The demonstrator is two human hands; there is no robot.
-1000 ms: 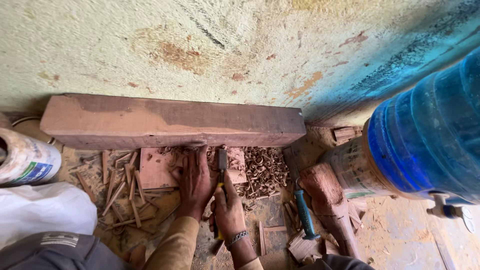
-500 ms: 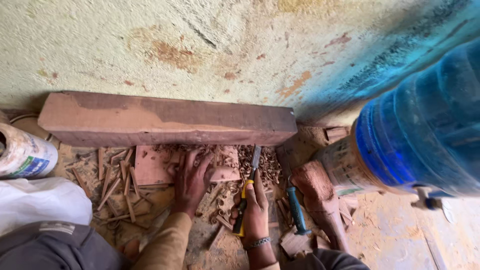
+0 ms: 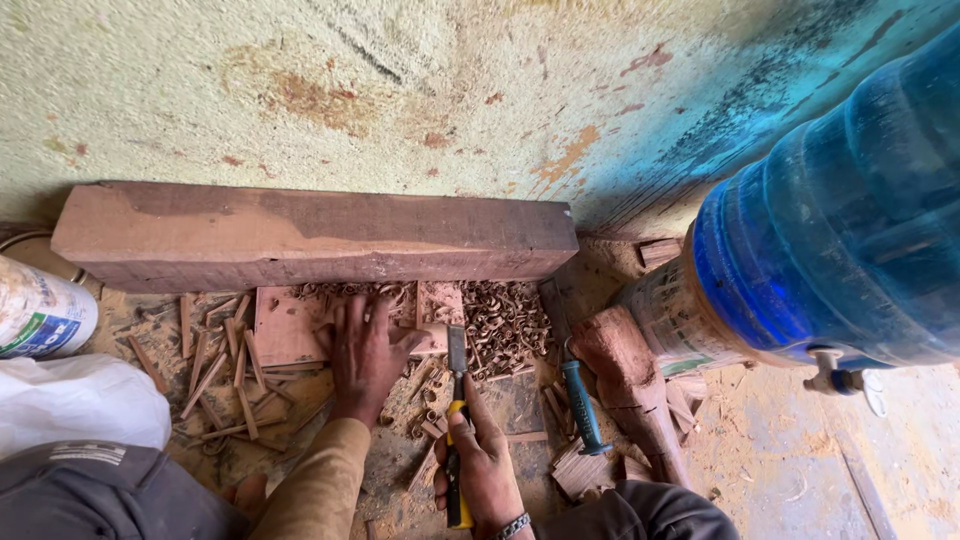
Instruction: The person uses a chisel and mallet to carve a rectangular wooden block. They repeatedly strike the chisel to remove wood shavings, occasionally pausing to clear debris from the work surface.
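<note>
Pinning wood piece (image 3: pixel 300 325) — left hand (image 3: pixel 365 355), chisel (image 3: pixel 457 400) — right hand (image 3: pixel 490 465)

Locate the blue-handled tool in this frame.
In the head view, the blue-handled tool lies on the floor right of the right hand, beside the wooden mallet, amid wood chips.
</note>
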